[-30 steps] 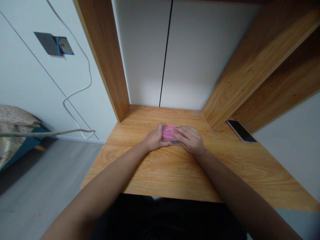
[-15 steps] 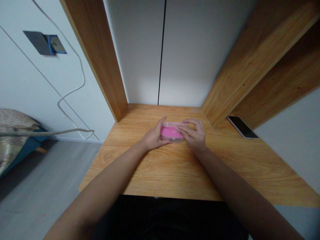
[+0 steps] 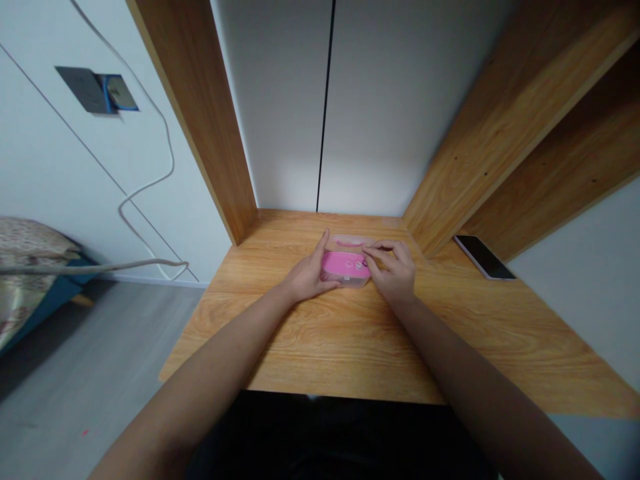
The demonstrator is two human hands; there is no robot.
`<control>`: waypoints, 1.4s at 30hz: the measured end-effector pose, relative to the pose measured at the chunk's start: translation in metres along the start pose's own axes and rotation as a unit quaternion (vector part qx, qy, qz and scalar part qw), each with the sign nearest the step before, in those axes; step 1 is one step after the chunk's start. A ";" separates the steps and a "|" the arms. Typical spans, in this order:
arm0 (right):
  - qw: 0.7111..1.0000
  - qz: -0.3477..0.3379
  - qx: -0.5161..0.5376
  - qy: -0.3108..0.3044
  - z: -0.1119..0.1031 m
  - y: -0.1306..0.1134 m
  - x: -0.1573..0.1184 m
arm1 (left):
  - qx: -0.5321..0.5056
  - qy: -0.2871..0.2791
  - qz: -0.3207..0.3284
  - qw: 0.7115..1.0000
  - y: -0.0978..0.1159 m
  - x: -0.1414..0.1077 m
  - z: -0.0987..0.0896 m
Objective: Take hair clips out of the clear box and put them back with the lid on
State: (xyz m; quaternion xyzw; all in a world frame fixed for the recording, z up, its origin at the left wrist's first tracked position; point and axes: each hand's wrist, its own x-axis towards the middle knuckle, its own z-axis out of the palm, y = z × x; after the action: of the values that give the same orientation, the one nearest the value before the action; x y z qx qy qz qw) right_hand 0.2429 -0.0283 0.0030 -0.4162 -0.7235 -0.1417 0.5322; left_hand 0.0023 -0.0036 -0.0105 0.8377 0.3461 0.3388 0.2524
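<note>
A small clear plastic box (image 3: 354, 282) rests on the wooden desk, with something flat and pink (image 3: 340, 264) filling its top. Its clear lid (image 3: 350, 240) is tilted up at the back. My left hand (image 3: 306, 275) grips the box's left end, thumb at the back edge and fingers at the front. My right hand (image 3: 394, 268) is at the right end, thumb and index finger pinched together by a small dark item (image 3: 365, 264) over the pink surface. Whether the item is in the pinch is hard to tell.
A phone (image 3: 484, 257) lies on the desk (image 3: 345, 347) at the right, beside wooden uprights (image 3: 455, 173). White panels stand behind. A pale cable (image 3: 171, 147) hangs at the left near an open wall socket (image 3: 95, 90).
The lid has swung further up and back, showing more of the pink surface. My right fingers have shifted slightly. My left hand keeps its grip on the box.
</note>
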 end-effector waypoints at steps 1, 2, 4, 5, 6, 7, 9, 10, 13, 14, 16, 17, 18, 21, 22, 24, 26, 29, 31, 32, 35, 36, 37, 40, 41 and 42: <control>1.000 0.000 -0.002 -0.002 0.000 0.000 0.001 | 0.000 0.000 -0.001 1.000 0.000 0.000 0.000; 1.000 0.002 -0.004 -0.006 0.001 0.000 0.001 | 0.001 0.000 -0.004 1.000 0.000 0.000 0.000; 1.000 0.006 -0.004 -0.022 0.001 0.000 0.002 | 0.004 -0.004 -0.006 1.000 -0.001 -0.001 0.000; 0.999 0.008 -0.003 -0.033 0.001 0.000 0.003 | 0.006 -0.005 -0.002 1.000 -0.002 -0.001 0.000; 0.999 0.010 -0.004 -0.046 0.001 -0.001 0.004 | 0.007 -0.006 0.007 1.000 -0.002 0.000 0.000; 0.998 0.011 -0.007 -0.061 0.001 -0.001 0.004 | 0.009 -0.006 0.020 1.000 -0.003 0.000 0.000; 0.995 0.009 -0.014 -0.100 0.001 -0.002 0.005 | 0.017 -0.008 0.051 0.999 -0.004 0.001 -0.001; 0.992 0.008 -0.015 -0.123 0.001 -0.002 0.005 | 0.022 -0.012 0.065 0.998 -0.005 0.001 -0.001; 0.981 0.007 0.006 -0.192 0.001 -0.002 0.004 | 0.041 -0.030 0.077 0.996 -0.006 0.002 -0.001; 0.978 0.009 0.018 -0.207 0.002 -0.002 0.004 | 0.046 -0.034 0.075 0.996 -0.006 0.003 -0.001; 0.973 0.015 0.045 -0.224 0.002 -0.002 0.003 | 0.053 -0.038 0.068 0.996 -0.006 0.003 -0.001; 0.972 0.020 0.058 -0.226 0.002 -0.001 0.003 | 0.054 -0.039 0.066 0.996 -0.006 0.003 -0.001; 0.972 0.025 0.071 -0.224 0.003 -0.001 0.003 | 0.054 -0.039 0.066 0.996 -0.006 0.003 -0.001; 0.971 0.044 0.103 -0.214 0.004 -0.001 0.002 | 0.054 -0.036 0.069 0.995 -0.006 0.002 -0.002; 0.970 0.047 0.108 -0.211 0.004 -0.001 0.002 | 0.053 -0.036 0.070 0.995 -0.006 0.002 -0.002; 0.970 0.051 0.111 -0.212 0.004 -0.001 0.002 | 0.052 -0.037 0.074 0.995 -0.005 0.002 -0.003; 0.969 0.054 0.111 -0.213 0.004 -0.001 0.002 | 0.054 -0.039 0.077 0.995 -0.005 0.002 -0.004; 0.970 0.059 0.110 -0.210 0.004 -0.002 0.002 | 0.059 -0.040 0.078 0.994 -0.004 0.002 -0.004; 0.970 0.058 0.110 -0.210 0.004 -0.002 0.002 | 0.060 -0.040 0.079 0.994 -0.004 0.001 -0.004; 0.970 0.056 0.111 -0.210 0.004 -0.002 0.002 | 0.059 -0.040 0.080 0.994 -0.005 0.001 -0.004; 0.970 0.049 0.115 -0.210 0.004 -0.001 0.002 | 0.057 -0.037 0.082 0.994 -0.005 0.001 -0.004; 0.970 0.050 0.116 -0.210 0.004 -0.001 0.002 | 0.057 -0.036 0.082 0.994 -0.005 0.001 -0.004; 0.970 0.052 0.115 -0.210 0.004 0.000 0.002 | 0.056 -0.037 0.082 0.994 -0.005 0.001 -0.004; 0.969 0.059 0.116 -0.211 0.005 0.001 0.001 | 0.056 -0.039 0.082 0.994 -0.004 0.001 -0.005; 0.968 0.059 0.118 -0.212 0.006 0.002 0.000 | 0.057 -0.039 0.083 0.994 -0.003 0.001 -0.005; 0.968 0.059 0.119 -0.212 0.006 0.002 0.000 | 0.058 -0.039 0.084 0.994 -0.002 0.001 -0.005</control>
State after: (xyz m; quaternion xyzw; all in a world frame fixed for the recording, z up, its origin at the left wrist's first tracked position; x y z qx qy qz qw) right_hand 0.2409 -0.0231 0.0005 -0.4129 -0.8056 0.0687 0.4194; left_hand -0.0018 -0.0003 -0.0085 0.8895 0.2838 0.3053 0.1871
